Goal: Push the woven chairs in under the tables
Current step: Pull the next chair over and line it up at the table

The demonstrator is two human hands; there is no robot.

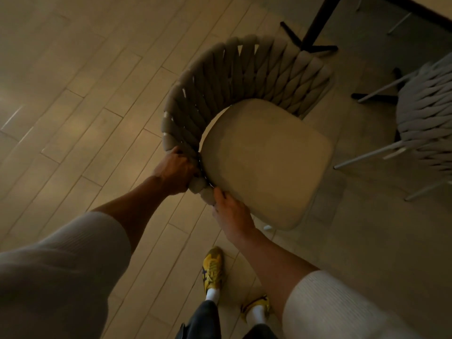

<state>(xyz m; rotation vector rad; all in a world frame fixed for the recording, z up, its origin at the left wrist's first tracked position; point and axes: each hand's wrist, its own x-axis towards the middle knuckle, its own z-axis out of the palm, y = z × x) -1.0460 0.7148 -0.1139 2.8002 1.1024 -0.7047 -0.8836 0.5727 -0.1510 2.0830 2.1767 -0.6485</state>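
A woven chair (234,77) with a curved grey rope back and a beige seat cushion (264,162) stands in the middle of the view. Its open front faces the lower right. My left hand (177,171) grips the near end of the woven back. Right beside it, my right hand (231,212) rests on the same end, where the back meets the seat edge, fingers curled around it. A table (415,6) shows at the top right, its black pedestal base (310,40) just beyond the chair back.
A second woven chair (425,113) with thin pale metal legs stands at the right edge, close to the cushion's far corner. Pale wood-plank floor (80,99) spreads to the left. My feet in yellow shoes (212,267) stand below the chair.
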